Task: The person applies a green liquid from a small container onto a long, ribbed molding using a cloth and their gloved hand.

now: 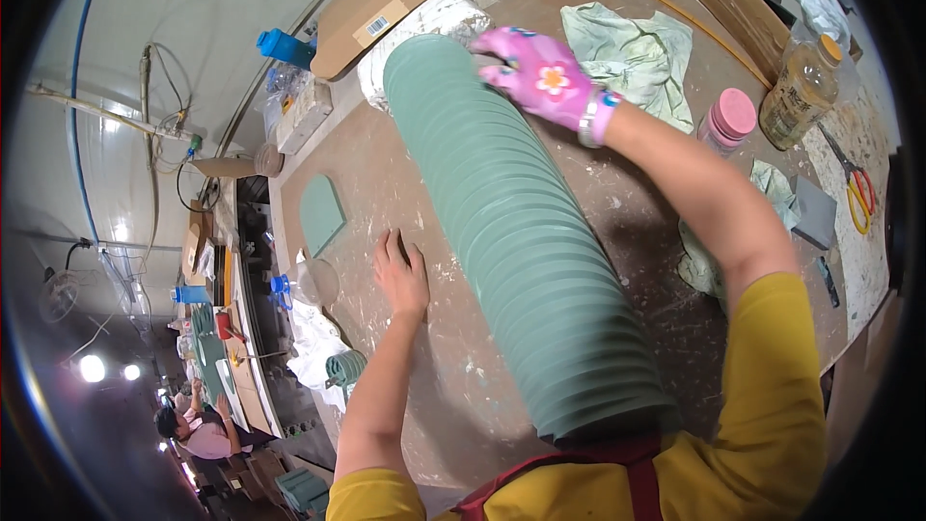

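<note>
A long row of green arch-shaped boards (521,232) stands fanned on edge along the brown worktable (386,174), running from my chest to the far side. My right hand (540,72), in a pink flowered glove, rests on the far top end of the row. My bare left hand (400,275) lies flat on the tabletop just left of the row, fingers apart, holding nothing. One single green board (321,212) lies flat on the table further left.
A pale green cloth (632,53), a pink-lidded jar (728,121), an amber bottle (801,92) and yellow-handled scissors (858,198) are on the right. A cardboard sheet (376,10) and blue bottle (282,45) sit at the far edge. Another person works at lower left.
</note>
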The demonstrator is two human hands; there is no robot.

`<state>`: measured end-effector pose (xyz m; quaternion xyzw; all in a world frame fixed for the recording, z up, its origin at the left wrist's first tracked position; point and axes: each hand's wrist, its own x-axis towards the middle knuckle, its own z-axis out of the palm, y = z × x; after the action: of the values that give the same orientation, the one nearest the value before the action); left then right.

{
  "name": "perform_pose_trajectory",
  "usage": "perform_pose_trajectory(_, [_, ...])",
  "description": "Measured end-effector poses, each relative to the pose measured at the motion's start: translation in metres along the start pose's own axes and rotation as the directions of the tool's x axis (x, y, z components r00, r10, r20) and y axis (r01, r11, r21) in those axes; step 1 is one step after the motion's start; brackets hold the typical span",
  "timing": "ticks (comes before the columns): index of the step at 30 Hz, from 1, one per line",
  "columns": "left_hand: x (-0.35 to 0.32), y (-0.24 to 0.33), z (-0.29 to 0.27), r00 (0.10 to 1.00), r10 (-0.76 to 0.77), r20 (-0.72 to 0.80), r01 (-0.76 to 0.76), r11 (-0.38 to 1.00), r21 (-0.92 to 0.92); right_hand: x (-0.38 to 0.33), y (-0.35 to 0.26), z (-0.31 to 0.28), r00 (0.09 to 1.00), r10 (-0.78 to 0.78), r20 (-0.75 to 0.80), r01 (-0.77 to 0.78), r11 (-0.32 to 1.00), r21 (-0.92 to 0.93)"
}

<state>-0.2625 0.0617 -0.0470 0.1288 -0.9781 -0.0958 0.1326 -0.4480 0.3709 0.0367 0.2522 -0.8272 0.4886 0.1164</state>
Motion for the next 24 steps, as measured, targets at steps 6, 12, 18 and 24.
perform_pose_trajectory(6, [0.000, -0.009, 0.005, 0.999, 0.015, -0.030, -0.015, 1.000, 0.016, -0.024, 0.020, 0.005, 0.998, -0.038, 0.049, 0.045, 0.987, -0.153])
perform_pose_trajectory(12, [0.002, -0.001, 0.004, 1.000, -0.002, -0.014, 0.002, 1.000, 0.016, -0.033, 0.009, -0.019, 0.995, -0.055, 0.085, 0.068, 0.985, -0.161])
perform_pose_trajectory(18, [0.000, -0.003, 0.001, 1.000, -0.013, 0.003, 0.013, 1.000, 0.009, -0.062, 0.001, -0.002, 0.995, -0.098, 0.009, 0.098, 0.985, -0.139])
perform_pose_trajectory(24, [0.001, -0.002, 0.004, 0.999, 0.010, -0.033, -0.009, 1.000, 0.010, -0.065, -0.005, -0.023, 0.978, -0.192, 0.084, 0.209, 0.921, -0.328])
